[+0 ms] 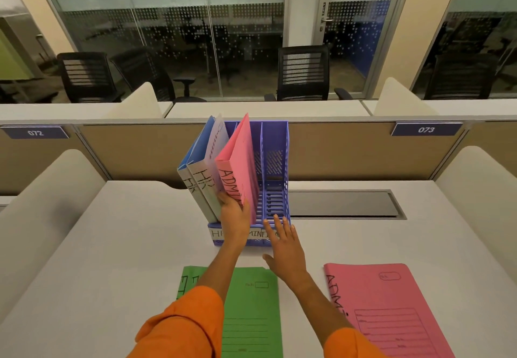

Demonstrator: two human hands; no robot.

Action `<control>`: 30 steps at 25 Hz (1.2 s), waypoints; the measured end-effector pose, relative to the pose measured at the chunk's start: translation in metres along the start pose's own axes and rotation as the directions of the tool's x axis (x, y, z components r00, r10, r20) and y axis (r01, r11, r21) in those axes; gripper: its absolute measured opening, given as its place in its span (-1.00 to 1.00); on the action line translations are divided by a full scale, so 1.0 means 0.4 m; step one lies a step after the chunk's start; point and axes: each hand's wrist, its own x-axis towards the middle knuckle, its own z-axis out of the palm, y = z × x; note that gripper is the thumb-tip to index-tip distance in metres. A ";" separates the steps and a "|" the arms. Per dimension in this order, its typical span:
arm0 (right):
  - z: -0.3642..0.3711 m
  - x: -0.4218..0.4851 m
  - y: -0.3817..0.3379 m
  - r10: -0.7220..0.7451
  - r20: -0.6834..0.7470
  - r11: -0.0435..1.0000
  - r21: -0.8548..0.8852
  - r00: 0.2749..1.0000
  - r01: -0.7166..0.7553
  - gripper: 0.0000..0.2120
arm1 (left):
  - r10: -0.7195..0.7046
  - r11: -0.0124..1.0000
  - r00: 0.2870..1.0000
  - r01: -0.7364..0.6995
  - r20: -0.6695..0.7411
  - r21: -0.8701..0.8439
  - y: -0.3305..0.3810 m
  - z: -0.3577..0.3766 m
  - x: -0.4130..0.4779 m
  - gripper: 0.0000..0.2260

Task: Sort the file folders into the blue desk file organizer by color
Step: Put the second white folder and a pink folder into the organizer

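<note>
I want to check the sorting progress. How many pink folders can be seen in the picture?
2. One pink folder stands in the blue organizer, held by the left hand. The other pink folder lies flat on the desk at the right. More could be hidden beneath.

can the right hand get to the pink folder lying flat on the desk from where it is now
Probably yes. The right hand is open and empty at the organizer's front, and the flat pink folder lies just to its right on bare desk, with nothing on top or between them.

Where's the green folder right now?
Head view: the green folder lies flat on the desk, bottom centre, under the left forearm, left of the flat pink folder.
</note>
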 end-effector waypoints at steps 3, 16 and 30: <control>0.003 0.002 -0.001 0.003 0.005 1.000 -0.005 1.000 -0.003 -0.13 | -0.037 0.999 0.999 0.038 -0.012 0.017 -0.013 0.011 -0.012 -0.46; -0.052 -0.013 -0.024 -0.004 0.007 1.000 -0.022 1.000 0.004 -0.11 | 0.145 0.939 0.988 -0.153 0.049 0.308 -0.109 -0.071 -0.112 -0.65; -0.112 -0.204 -0.015 0.120 -0.040 0.992 -0.019 0.992 -0.121 -0.16 | 0.245 0.846 0.950 -0.307 0.193 0.435 -0.158 -0.130 -0.265 -0.39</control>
